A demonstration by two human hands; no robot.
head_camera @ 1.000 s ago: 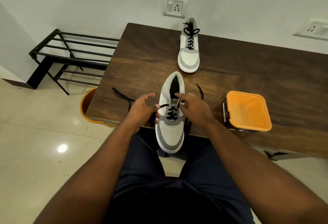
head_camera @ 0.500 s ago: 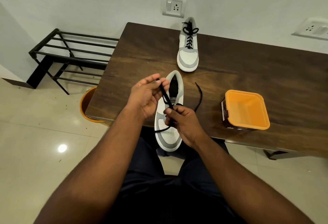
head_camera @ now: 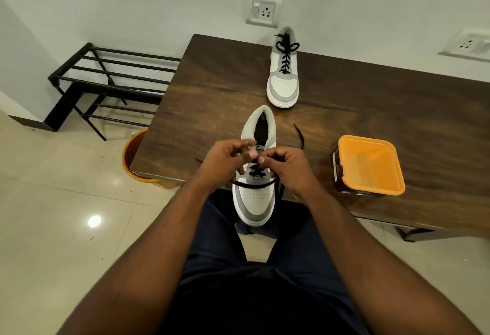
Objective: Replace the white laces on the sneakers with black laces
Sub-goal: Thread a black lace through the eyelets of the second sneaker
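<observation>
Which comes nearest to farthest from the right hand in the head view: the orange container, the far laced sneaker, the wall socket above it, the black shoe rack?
From the right hand:
1. Orange container, on the table to its right.
2. Far laced sneaker, at the table's back edge.
3. Wall socket, on the wall behind that sneaker.
4. Black shoe rack, on the floor far left.

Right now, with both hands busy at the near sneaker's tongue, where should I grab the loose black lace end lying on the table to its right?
Pinch the loose lace end near its tip, coming from above with the right hand. It lies flat and curved on bare table, apart from the orange-lidded container, so nothing blocks a top-down pinch.
</observation>
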